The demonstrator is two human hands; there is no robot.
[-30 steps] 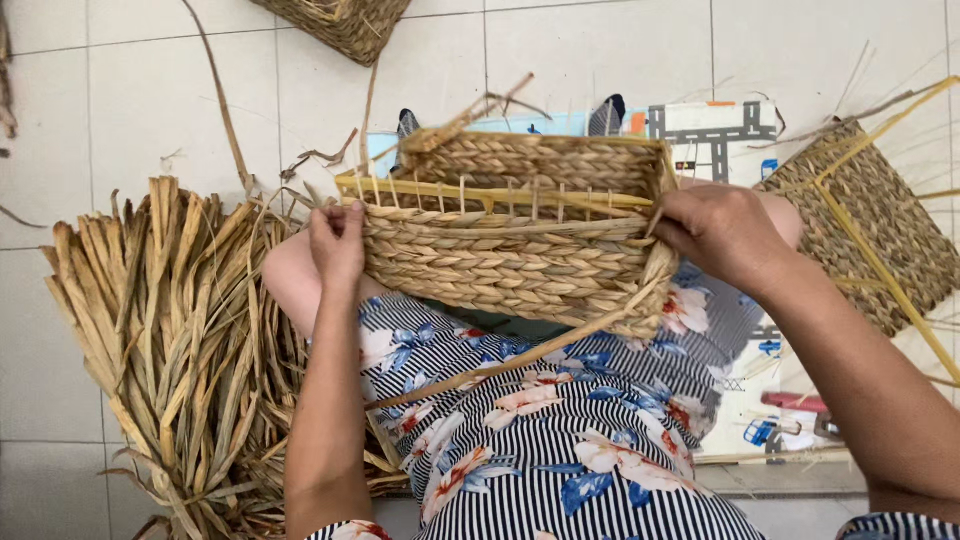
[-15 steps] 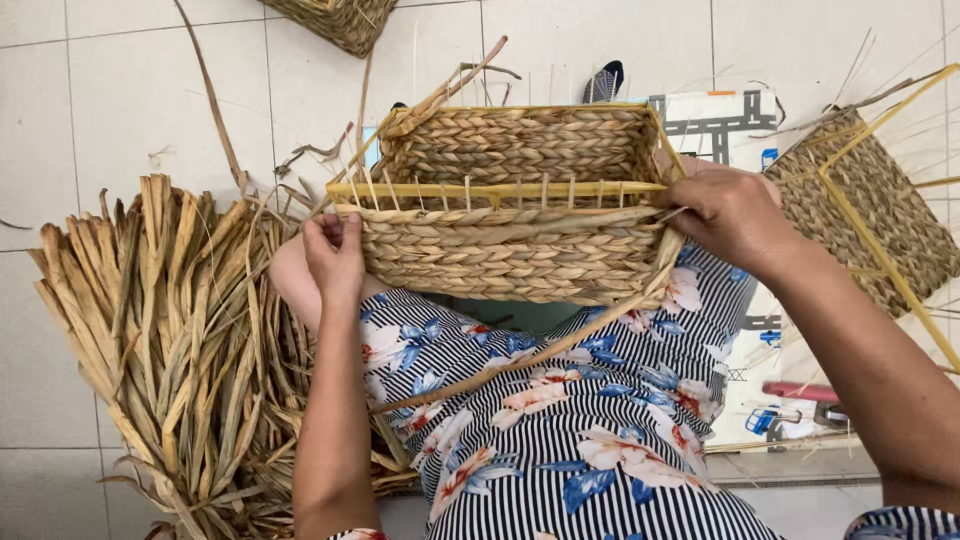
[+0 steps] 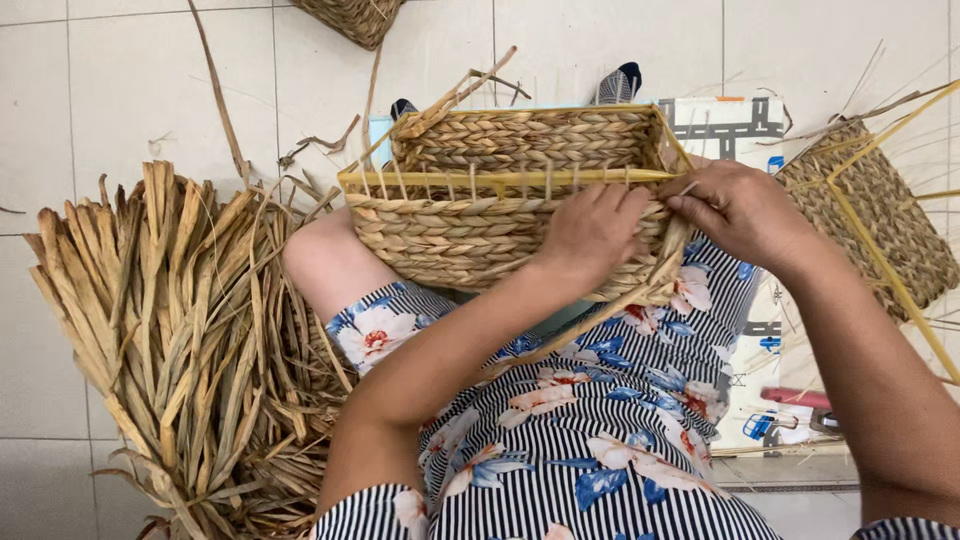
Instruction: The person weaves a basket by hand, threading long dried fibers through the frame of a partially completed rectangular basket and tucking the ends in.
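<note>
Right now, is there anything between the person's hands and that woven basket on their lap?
Nothing visible. The left hand lies flat on the woven basket's near wall, and the right hand pinches a fibre strand at its right corner. Both already touch it.

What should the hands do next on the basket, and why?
Probably draw the loose strand snug at the right corner. The right hand pinches it just under the yellow frame, the left hand braces the basket wall beside it, and the top row there looks unfinished.
</note>
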